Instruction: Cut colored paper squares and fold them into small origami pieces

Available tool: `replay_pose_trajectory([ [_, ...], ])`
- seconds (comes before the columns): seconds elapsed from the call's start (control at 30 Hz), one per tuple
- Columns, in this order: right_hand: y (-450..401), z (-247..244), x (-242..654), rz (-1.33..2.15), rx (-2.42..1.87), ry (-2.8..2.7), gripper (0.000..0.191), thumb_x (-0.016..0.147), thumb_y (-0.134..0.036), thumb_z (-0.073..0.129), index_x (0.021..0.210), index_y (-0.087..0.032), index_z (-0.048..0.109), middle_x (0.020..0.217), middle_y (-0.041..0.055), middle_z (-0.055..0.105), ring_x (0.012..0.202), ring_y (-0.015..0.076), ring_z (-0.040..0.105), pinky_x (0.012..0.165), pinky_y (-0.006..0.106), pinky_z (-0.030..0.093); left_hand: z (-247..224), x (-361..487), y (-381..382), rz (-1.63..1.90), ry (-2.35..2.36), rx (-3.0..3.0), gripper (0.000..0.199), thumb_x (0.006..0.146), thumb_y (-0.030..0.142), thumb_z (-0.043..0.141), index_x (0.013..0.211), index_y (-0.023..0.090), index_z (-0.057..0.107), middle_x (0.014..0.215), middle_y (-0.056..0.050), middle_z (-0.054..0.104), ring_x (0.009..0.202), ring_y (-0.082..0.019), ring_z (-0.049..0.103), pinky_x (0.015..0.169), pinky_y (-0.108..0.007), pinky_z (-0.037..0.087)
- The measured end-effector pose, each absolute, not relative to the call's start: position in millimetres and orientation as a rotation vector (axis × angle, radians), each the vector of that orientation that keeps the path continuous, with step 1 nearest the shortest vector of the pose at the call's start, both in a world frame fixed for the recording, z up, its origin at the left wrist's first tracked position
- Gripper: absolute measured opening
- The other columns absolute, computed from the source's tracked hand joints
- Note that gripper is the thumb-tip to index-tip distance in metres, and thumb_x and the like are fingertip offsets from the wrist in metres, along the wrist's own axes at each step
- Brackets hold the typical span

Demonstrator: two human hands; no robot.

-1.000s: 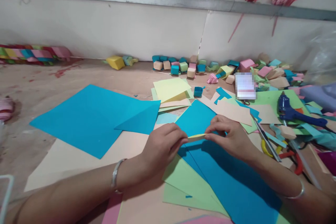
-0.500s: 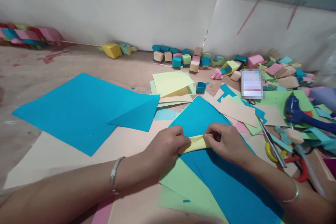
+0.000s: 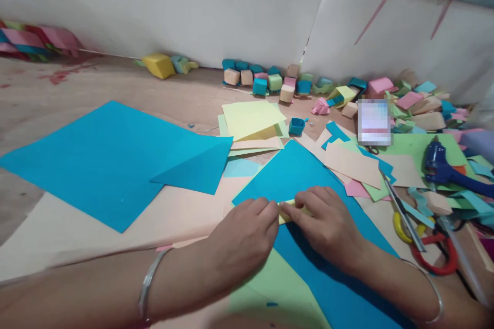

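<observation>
A small yellow paper strip is pinched between my two hands, mostly covered by the fingers. My left hand is closed at its left end. From the right, my right hand grips it with thumb and fingers, the thumb close to the left fingertips. Beneath both hands lies blue paper, with a light green sheet nearer me. Another large blue sheet spreads out at the left, its right corner folded over.
Scissors with red and yellow handles and a blue glue gun lie at right among paper scraps. Small paper blocks line the wall. Yellow paper is stacked behind my hands; a tiny blue paper cup sits beside it.
My right hand has slid left along the yellow strip toward my left hand, so less of the strip shows. The view has shifted slightly.
</observation>
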State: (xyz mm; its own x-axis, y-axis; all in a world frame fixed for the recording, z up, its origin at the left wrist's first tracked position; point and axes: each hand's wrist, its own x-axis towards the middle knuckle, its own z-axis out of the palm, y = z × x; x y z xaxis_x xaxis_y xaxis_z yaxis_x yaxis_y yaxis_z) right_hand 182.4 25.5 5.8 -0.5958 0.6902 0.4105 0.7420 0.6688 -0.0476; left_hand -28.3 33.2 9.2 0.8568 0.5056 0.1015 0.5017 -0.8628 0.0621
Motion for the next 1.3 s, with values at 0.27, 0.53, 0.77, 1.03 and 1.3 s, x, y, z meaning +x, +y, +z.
replay_pose_trajectory([
  [0.27,22.0,7.8,181.9,-0.147,-1.146,-2.55,0.028,0.097,-0.012,0.044,0.088,-0.013,0.071,0.07,0.0062,0.056,0.069,0.0194,0.039,0.064,0.035,0.026,4.4,-30.6,36.9,0.182,0.79,3.016,0.018,0.085,0.001,0.048,0.08,0.016,0.057,0.079,-0.006,0.058,0.065,-0.021,0.047,0.054,-0.036,0.037],
  [0.53,21.8,9.3,192.2,-0.166,-1.278,-2.5,0.033,0.094,-0.008,0.043,0.072,-0.014,0.066,0.065,0.0065,0.052,0.067,0.0189,0.039,0.062,0.034,0.025,8.2,-26.2,45.7,0.119,0.829,2.983,0.013,0.093,0.009,0.048,0.1,0.014,0.058,0.082,-0.006,0.058,0.065,-0.021,0.046,0.054,-0.035,0.034],
  [0.77,18.5,5.3,185.0,-0.389,-1.189,-2.608,0.023,0.097,-0.011,0.047,0.085,-0.014,0.067,0.069,0.0054,0.053,0.067,0.0195,0.038,0.062,0.036,0.021,4.4,-22.5,52.5,0.04,0.77,2.982,0.013,0.092,0.009,0.046,0.093,0.013,0.058,0.082,-0.007,0.057,0.069,-0.022,0.046,0.056,-0.036,0.032],
  [1.03,15.6,16.8,188.7,-0.617,-1.33,-2.651,0.027,0.092,-0.004,0.048,0.073,-0.012,0.066,0.062,0.0065,0.049,0.06,0.0194,0.035,0.058,0.037,0.019,7.9,-25.9,51.4,0.122,0.8,2.964,0.015,0.097,0.012,0.044,0.095,0.014,0.058,0.083,-0.008,0.058,0.068,-0.02,0.046,0.056,-0.034,0.032],
  [1.3,-18.7,20.3,167.6,-0.447,-1.264,-2.821,0.041,0.085,-0.004,0.047,0.125,-0.004,0.061,0.077,0.0074,0.055,0.066,0.0222,0.046,0.059,0.038,0.027,11.0,-26.2,57.9,0.185,0.763,2.948,0.02,0.099,0.016,0.042,0.094,0.013,0.061,0.082,-0.006,0.055,0.069,-0.02,0.045,0.056,-0.035,0.031],
])
